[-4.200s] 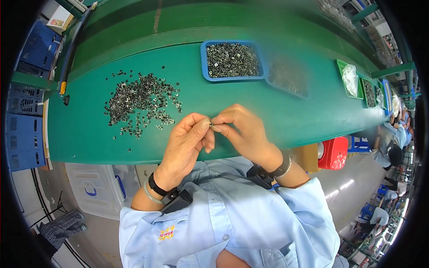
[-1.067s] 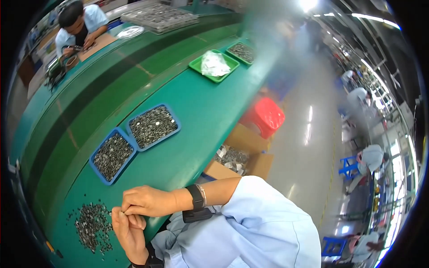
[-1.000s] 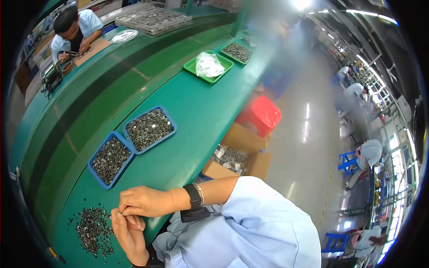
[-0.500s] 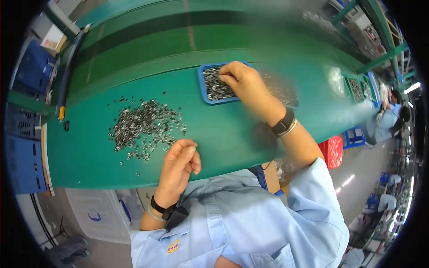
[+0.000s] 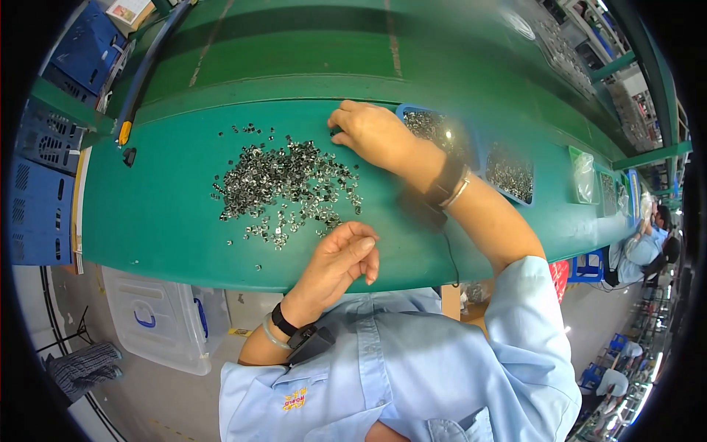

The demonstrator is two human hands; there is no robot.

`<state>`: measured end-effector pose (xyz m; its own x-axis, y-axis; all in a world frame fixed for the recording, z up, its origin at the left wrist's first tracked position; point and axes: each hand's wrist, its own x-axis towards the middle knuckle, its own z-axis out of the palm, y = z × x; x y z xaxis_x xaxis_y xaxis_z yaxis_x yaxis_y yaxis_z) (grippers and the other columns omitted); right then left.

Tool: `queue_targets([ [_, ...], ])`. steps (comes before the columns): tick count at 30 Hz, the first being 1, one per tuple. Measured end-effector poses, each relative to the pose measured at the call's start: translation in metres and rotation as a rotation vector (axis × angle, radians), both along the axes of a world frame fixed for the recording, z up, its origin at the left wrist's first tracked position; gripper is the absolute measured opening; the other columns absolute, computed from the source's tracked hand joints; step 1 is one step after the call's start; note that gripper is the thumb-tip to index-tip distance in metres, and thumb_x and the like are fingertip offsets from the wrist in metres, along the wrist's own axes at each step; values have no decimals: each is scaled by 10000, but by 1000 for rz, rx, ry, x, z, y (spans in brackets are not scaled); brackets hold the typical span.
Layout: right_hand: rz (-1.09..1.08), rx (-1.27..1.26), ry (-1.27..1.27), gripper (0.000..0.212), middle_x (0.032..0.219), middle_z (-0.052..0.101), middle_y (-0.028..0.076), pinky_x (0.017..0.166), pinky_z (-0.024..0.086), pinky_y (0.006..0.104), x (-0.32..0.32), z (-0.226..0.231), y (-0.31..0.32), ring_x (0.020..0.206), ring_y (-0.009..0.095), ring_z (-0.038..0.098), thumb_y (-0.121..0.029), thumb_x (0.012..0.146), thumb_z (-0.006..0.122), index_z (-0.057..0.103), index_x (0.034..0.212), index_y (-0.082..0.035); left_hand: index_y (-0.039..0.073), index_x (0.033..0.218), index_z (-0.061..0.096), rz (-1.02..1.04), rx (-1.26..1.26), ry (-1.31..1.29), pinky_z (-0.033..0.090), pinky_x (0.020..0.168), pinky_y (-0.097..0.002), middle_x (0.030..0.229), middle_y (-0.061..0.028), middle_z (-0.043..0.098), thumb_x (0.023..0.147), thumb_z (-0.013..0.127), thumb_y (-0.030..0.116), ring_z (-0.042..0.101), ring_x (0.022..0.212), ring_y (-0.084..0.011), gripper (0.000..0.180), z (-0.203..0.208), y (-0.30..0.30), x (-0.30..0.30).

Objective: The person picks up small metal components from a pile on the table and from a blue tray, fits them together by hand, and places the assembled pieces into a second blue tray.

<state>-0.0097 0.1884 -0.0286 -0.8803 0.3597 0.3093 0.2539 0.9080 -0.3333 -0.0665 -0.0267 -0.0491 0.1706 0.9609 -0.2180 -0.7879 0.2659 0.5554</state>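
Observation:
A loose pile of small black and silver parts [image 5: 276, 180] is spread over the green table [image 5: 162, 228]. My right hand [image 5: 372, 134] reaches over beyond the pile's far right side, fingers bent together. A small dark part [image 5: 333, 132] shows at its fingertips. Close to the pile's near right edge is my left hand [image 5: 339, 261], its fingers curled and the thumb against them; whatever they hold is hidden. To the right of my right hand stands a blue tray [image 5: 402, 110] filled with similar parts, partly covered by my wrist and a blur.
Another blue tray [image 5: 532, 193] of small parts stands farther right. A green tray [image 5: 574, 173] with a plastic bag is beyond it. Blue crates [image 5: 40, 228] stand at the left. A clear lidded box [image 5: 155, 324] sits on the floor. Co-workers [image 5: 641, 247] sit at the far right.
My right hand has left the blue tray and moved left toward the pile's far side. My left hand stays curled near the pile. The view has shifted, showing the second tray more clearly.

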Motion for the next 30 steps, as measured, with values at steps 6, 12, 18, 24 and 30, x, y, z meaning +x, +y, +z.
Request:
queue_targets([
  [6,-66,-45,-55,145,887,589,105,704,490,391,13,9,-9,831,302,595,-138,794,640,594,898,-48,36,1009,522,-16,9,-20,420,536,-286,670,-77,553,953,501,141,517,573,-153,121,2,-2,-2],
  [12,-94,-172,75,172,874,586,88,682,479,392,73,47,-68,806,291,591,-140,764,671,591,894,-61,33,1061,521,132,-57,198,435,573,-238,791,-40,580,965,500,196,532,649,-97,191,24,7,1],
  [18,-144,-113,61,179,881,590,71,679,481,374,112,50,-106,814,271,592,-145,761,683,593,894,-67,21,1068,532,122,-27,276,434,571,-225,861,-49,610,964,507,212,541,658,-87,219,28,16,26],
  [24,-183,-250,183,163,891,588,61,674,480,342,135,39,-115,824,247,592,-111,761,687,606,897,-68,12,1059,570,66,-31,255,448,580,-231,848,-48,622,952,530,201,557,669,-98,220,25,17,36],
  [30,-160,-392,389,184,892,587,61,669,478,337,145,25,-115,813,252,586,-72,739,703,613,899,-67,9,1075,586,29,-34,317,455,573,-236,804,-45,622,943,547,188,562,654,-108,226,28,16,39],
])
